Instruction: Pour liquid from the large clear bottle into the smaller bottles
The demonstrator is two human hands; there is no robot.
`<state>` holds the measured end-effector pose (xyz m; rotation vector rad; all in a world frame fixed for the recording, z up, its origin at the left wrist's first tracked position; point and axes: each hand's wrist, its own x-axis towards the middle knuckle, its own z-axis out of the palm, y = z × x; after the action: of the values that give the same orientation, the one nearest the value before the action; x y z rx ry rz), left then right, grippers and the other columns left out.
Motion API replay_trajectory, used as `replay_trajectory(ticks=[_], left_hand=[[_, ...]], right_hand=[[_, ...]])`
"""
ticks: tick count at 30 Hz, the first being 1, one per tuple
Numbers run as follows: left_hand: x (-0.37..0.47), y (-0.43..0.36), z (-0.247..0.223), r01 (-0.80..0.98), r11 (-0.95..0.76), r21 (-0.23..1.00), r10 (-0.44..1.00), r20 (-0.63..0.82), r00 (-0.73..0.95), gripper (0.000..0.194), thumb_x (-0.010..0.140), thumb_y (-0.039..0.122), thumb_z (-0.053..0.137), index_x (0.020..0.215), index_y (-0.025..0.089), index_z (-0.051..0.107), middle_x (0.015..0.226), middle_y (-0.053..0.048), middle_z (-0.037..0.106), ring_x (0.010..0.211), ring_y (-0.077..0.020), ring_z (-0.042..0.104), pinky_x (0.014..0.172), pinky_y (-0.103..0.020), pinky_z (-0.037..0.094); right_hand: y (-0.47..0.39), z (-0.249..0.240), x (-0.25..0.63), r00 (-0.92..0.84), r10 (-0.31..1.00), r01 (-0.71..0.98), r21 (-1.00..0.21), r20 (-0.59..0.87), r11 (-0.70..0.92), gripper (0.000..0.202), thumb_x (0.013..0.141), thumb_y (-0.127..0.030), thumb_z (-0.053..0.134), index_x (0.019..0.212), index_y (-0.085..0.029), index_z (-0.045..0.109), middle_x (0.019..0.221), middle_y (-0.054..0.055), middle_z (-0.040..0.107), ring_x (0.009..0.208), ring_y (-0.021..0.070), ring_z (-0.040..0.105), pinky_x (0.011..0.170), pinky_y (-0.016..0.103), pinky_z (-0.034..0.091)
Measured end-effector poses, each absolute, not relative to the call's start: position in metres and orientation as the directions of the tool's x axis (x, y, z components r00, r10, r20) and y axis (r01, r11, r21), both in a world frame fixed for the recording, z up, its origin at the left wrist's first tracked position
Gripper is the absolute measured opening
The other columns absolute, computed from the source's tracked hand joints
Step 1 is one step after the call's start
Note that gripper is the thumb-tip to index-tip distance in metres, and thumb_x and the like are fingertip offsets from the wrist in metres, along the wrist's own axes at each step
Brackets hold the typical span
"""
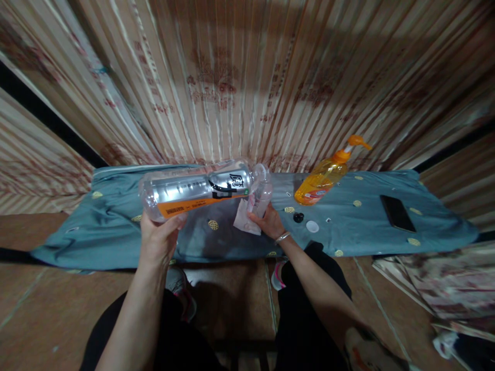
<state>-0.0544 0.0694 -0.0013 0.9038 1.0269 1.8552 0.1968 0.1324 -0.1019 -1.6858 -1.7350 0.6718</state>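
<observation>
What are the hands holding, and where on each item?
The left hand holds the large bottle near its base; the right hand holds the small bottle around its lower part.

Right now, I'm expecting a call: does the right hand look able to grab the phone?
Probably not: the phone lies uncovered, but the right hand is holding the small bottle.

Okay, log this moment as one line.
left hand: large bottle, nearly level | right hand: small clear bottle, by large bottle's mouth | on cloth: pump bottle, phone, white disc
</observation>
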Motion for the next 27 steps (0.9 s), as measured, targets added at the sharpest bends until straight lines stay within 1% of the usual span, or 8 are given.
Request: replay_trajectory(ticks=[5, 10, 13, 15, 18, 23, 27], left_hand=[[-0.054, 0.07, -0.003, -0.308, -0.354, 0.883, 0.885, 0.209, -0.416, 0.043, 0.042, 0.02, 0.097, 0.074, 0.018, 0.068, 0.061, 0.003, 0.057, 0.05, -0.0077, 0.044, 0.04, -0.019, 0.033], [-0.054, 0.071, -0.002, -0.321, -0.34, 0.884, 0.887, 0.188, -0.422, 0.043, 0.041, 0.018, 0.096, 0.073, 0.018, 0.068, 0.06, 0.003, 0.058, 0.049, -0.0077, 0.044, 0.04, -0.019, 0.034], [-0.055, 0.072, -0.002, -0.33, -0.337, 0.882, 0.883, 0.175, -0.435, 0.045, 0.037, 0.018, 0.096, 0.072, 0.017, 0.067, 0.059, 0.003, 0.058, 0.048, -0.0075, 0.044, 0.04, -0.019, 0.033], [-0.056, 0.071, -0.002, -0.331, -0.335, 0.882, 0.887, 0.177, -0.427, 0.045, 0.039, 0.018, 0.096, 0.073, 0.017, 0.067, 0.061, 0.002, 0.058, 0.049, -0.0079, 0.045, 0.04, -0.019, 0.033], [-0.058, 0.072, -0.004, -0.323, -0.32, 0.891, 0.896, 0.174, -0.407, 0.042, 0.044, 0.019, 0.095, 0.076, 0.017, 0.067, 0.064, 0.001, 0.059, 0.053, -0.0089, 0.046, 0.042, -0.02, 0.034], [-0.062, 0.073, -0.011, -0.349, -0.292, 0.891, 0.899, 0.131, -0.418, 0.05, 0.041, 0.02, 0.097, 0.082, 0.017, 0.068, 0.069, 0.001, 0.062, 0.055, -0.0079, 0.048, 0.043, -0.018, 0.034], [-0.065, 0.075, -0.013, -0.366, -0.235, 0.901, 0.911, 0.073, -0.406, 0.051, 0.04, 0.019, 0.097, 0.082, 0.018, 0.068, 0.074, -0.001, 0.067, 0.059, -0.0102, 0.054, 0.045, -0.018, 0.038]], right_hand=[[0.133, -0.102, 0.197, -0.004, 0.998, 0.7, -0.712, 0.066, 0.05, 0.059, 0.082, -0.034, 0.079, 0.132, -0.019, 0.052, 0.125, 0.016, 0.075, 0.112, 0.0322, 0.074, 0.099, 0.045, 0.061], [0.134, -0.102, 0.197, -0.004, 0.997, 0.682, -0.729, 0.078, 0.059, 0.056, 0.083, -0.034, 0.078, 0.132, -0.023, 0.053, 0.12, 0.012, 0.077, 0.111, 0.0313, 0.075, 0.099, 0.046, 0.061], [0.133, -0.102, 0.197, -0.014, 0.996, 0.661, -0.747, 0.084, 0.072, 0.06, 0.082, -0.033, 0.078, 0.134, -0.02, 0.052, 0.123, 0.014, 0.076, 0.113, 0.0317, 0.074, 0.1, 0.045, 0.061], [0.133, -0.102, 0.197, -0.012, 0.996, 0.655, -0.752, 0.086, 0.073, 0.062, 0.081, -0.033, 0.078, 0.136, -0.018, 0.052, 0.125, 0.015, 0.075, 0.115, 0.0321, 0.074, 0.101, 0.046, 0.06], [0.134, -0.102, 0.197, 0.002, 0.997, 0.657, -0.752, 0.075, 0.055, 0.064, 0.08, -0.033, 0.079, 0.136, -0.019, 0.052, 0.124, 0.015, 0.075, 0.114, 0.0322, 0.074, 0.101, 0.046, 0.06], [0.135, -0.104, 0.198, -0.01, 0.998, 0.647, -0.76, 0.063, 0.054, 0.064, 0.081, -0.033, 0.079, 0.137, -0.02, 0.05, 0.125, 0.014, 0.075, 0.115, 0.0313, 0.074, 0.103, 0.045, 0.059], [0.135, -0.105, 0.198, -0.002, 0.997, 0.656, -0.752, 0.077, 0.06, 0.064, 0.081, -0.033, 0.079, 0.137, -0.02, 0.05, 0.126, 0.014, 0.074, 0.113, 0.0319, 0.075, 0.102, 0.046, 0.06]])
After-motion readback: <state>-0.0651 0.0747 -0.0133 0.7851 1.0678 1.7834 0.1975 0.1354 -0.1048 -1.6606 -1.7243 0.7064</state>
